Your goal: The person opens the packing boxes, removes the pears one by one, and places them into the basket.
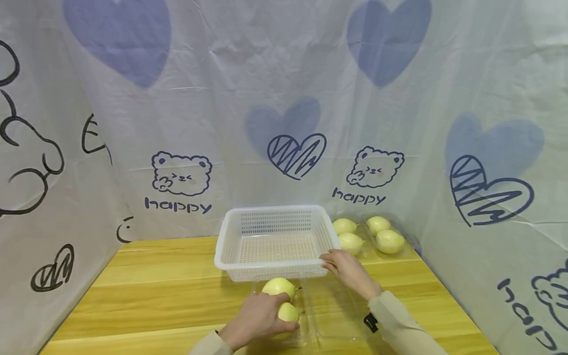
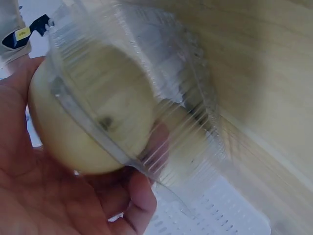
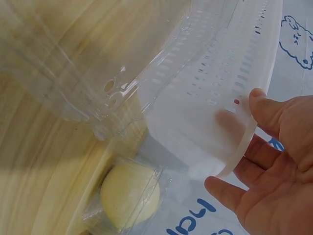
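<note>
In the head view, my left hand [image 1: 254, 318] grips a pale yellow pear [image 1: 288, 313] at the near side of an open clear plastic clamshell box [image 1: 333, 315]. A second pear [image 1: 277, 286] lies just beyond it. Up close in the left wrist view, fingers curl round the pear [image 2: 93, 107] against the box's ribbed wall. My right hand [image 1: 350, 272] holds the near right corner of a white perforated basket [image 1: 270, 266]. Its thumb lies on one side of the basket rim [image 3: 244, 142] and its fingers on the other. No fruit shows inside the basket.
More pears stand right of the basket: two [image 1: 350, 242] beside its wall and two [image 1: 389, 241] in another clear box. A printed white curtain [image 1: 239, 148] encloses the wooden table [image 1: 168, 276] at the back and both sides.
</note>
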### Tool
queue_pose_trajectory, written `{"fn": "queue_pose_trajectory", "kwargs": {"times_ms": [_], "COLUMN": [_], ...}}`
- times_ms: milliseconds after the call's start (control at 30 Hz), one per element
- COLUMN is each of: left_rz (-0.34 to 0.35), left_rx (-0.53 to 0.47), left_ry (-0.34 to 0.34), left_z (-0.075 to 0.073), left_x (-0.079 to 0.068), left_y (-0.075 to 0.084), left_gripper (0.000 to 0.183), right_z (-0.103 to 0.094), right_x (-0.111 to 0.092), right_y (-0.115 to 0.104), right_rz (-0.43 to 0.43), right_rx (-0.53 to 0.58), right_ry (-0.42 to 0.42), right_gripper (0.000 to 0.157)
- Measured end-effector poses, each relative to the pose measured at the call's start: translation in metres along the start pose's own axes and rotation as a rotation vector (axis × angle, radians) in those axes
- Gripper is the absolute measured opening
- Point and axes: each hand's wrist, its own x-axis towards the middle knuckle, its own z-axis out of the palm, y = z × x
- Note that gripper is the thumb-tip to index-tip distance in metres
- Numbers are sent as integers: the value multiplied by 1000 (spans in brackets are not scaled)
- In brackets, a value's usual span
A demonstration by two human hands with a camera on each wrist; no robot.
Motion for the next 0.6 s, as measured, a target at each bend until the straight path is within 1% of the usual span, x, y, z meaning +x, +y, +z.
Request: {"fn": "queue_pose_trajectory", "kwargs": {"times_ms": [100, 233, 300, 367, 467, 600], "left_rz": [-5, -28, -41, -50, -46, -52], "left_rx": [-100, -294, -369, -412, -445, -507], "left_ry": [31, 50, 63, 79, 101, 66], "left_z": [-1, -3, -4, -6, -10, -17], "left_x": [0, 2, 4, 5, 6, 6], "left_y": [-2, -6, -8, -10, -13, -14], "left_gripper": [49, 48, 49, 50, 52, 59], "right_z": [0, 1, 1, 2, 3, 3], "right_x": [0, 0, 0, -1, -1, -1], "right_y": [0, 1, 1, 2, 3, 3], "right_rz": [-5, -9, -13, -17, -23, -32], "right_rx": [-3, 1, -3, -8, -14, -19], "right_ry": [1, 6, 6, 5, 6, 12], "right_gripper": [20, 20, 20, 20, 20, 19]}}
